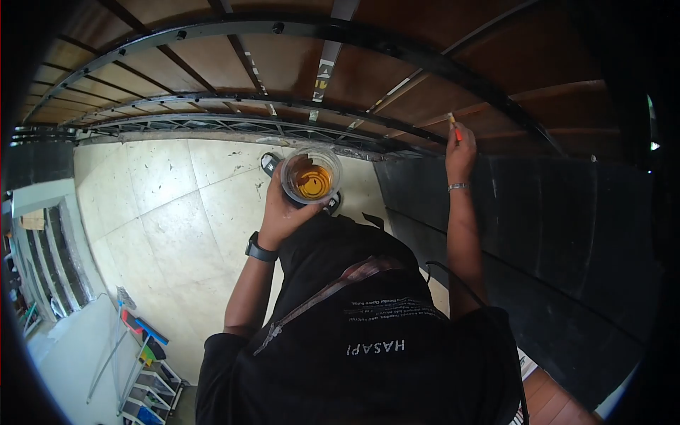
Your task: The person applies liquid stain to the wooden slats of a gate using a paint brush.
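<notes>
My left hand (280, 216) is wrapped around a clear plastic cup (334, 168) and holds it over the floor in front of my body. Amber liquid (313, 183) fills the lower part of the cup. Farther up and to the right, my right hand (462, 154) grips a small paintbrush (457, 133) with a red-orange handle. The brush's pale bristle end points up and overlaps the brown wooden panel (418, 106) of the gate, close to a thin strip between boards. Some boards look glossy and darker than the paler ones at the left.
Black metal bars (340, 32) frame the panels across the top. A dark wall (538, 234) runs along the right side. On the left are the pale tiled floor (163, 212), a blue squeegee (151, 331) and a small step ladder (152, 393). My slippers (269, 164) show behind the cup.
</notes>
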`<state>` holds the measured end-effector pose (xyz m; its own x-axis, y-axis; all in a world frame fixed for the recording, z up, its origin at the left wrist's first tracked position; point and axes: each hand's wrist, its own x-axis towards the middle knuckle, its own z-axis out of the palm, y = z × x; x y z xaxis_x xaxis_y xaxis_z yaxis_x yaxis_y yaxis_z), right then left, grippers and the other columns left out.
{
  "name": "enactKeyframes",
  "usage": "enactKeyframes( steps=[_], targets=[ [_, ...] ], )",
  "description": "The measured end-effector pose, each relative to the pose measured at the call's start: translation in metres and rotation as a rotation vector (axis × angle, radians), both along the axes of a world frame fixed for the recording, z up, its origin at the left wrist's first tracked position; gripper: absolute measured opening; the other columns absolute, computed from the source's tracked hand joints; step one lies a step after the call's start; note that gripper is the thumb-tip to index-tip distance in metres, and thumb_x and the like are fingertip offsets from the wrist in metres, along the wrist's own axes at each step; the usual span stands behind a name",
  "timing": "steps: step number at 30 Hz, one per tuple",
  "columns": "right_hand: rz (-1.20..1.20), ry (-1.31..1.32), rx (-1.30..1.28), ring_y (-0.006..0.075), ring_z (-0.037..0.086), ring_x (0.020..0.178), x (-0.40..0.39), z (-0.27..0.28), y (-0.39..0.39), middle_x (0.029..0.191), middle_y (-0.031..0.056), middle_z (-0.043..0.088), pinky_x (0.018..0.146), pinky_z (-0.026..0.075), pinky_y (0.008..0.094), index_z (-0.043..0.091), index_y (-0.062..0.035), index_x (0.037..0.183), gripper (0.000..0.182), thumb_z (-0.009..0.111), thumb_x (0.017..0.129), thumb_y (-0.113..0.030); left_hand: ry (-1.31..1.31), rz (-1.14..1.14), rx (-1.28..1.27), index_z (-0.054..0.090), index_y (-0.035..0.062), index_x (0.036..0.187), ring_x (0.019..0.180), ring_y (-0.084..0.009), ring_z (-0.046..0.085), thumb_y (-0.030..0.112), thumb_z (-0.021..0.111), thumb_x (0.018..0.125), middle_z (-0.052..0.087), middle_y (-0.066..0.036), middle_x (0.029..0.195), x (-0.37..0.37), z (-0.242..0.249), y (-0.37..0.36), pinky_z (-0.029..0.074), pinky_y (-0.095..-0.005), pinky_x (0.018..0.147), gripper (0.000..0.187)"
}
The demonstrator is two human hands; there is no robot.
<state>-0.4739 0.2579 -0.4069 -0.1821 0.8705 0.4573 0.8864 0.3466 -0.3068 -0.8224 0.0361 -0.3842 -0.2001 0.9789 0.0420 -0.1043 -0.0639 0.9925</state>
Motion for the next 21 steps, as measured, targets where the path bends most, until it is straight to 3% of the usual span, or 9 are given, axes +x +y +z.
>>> enactKeyframes(
  steps=[3, 6, 10, 18, 21],
  targets=[
    [0.02, -0.055, 0.312, 0.0331, 0.064, 0.098, -0.003, 0.032, -0.004, 0.106, 0.0162, 0.067, 0.082, 0.054, 0.0414, 0.065, -0.0028, 0.106, 0.017, 0.063, 0.093, -0.013, 0.03, -0.004, -0.01, 0.036, -0.0024, 0.139, 0.123, -0.0253, 0.053, 0.011, 0.085, 0.069, 0.05, -0.017, 0.133, -0.008, 0.002, 0.001, 0.042, -0.0379, 0.105, 0.087],
    [-0.026, -0.006, 0.369, 0.0322, 0.065, 0.101, -0.008, 0.066, -0.02, 0.108, 0.0165, 0.067, 0.082, 0.055, 0.0406, 0.065, -0.0027, 0.107, 0.017, 0.065, 0.092, -0.01, 0.021, -0.002, -0.018, 0.036, -0.0016, 0.139, 0.124, -0.0252, 0.052, 0.009, 0.085, 0.069, 0.05, -0.016, 0.133, -0.011, 0.001, 0.004, 0.042, -0.0376, 0.105, 0.086],
    [0.005, -0.068, 0.528, 0.0308, 0.066, 0.104, -0.003, 0.061, -0.025, 0.112, 0.0161, 0.066, 0.082, 0.056, 0.0403, 0.066, -0.0041, 0.105, 0.015, 0.066, 0.091, -0.007, 0.02, -0.009, 0.005, 0.036, -0.0008, 0.139, 0.124, -0.0252, 0.052, 0.011, 0.084, 0.069, 0.05, -0.016, 0.133, -0.009, 0.001, 0.006, 0.042, -0.038, 0.106, 0.085],
    [0.053, -0.096, 0.349, 0.0308, 0.064, 0.101, 0.001, -0.008, -0.008, 0.112, 0.0129, 0.063, 0.084, 0.055, 0.0409, 0.065, -0.0066, 0.107, 0.017, 0.067, 0.09, -0.009, 0.02, -0.019, 0.009, 0.04, -0.0013, 0.138, 0.124, -0.026, 0.053, 0.015, 0.085, 0.069, 0.052, -0.017, 0.134, -0.015, 0.001, 0.003, 0.043, -0.0393, 0.106, 0.084],
    [0.044, 0.019, 0.306, 0.0342, 0.064, 0.098, -0.005, -0.01, -0.004, 0.108, 0.017, 0.064, 0.08, 0.054, 0.0408, 0.064, -0.0039, 0.109, 0.017, 0.063, 0.093, -0.009, 0.079, -0.01, -0.001, 0.04, -0.0013, 0.138, 0.124, -0.0259, 0.053, 0.016, 0.085, 0.069, 0.052, -0.017, 0.133, -0.021, 0.005, 0.002, 0.043, -0.0392, 0.106, 0.085]
  ],
)
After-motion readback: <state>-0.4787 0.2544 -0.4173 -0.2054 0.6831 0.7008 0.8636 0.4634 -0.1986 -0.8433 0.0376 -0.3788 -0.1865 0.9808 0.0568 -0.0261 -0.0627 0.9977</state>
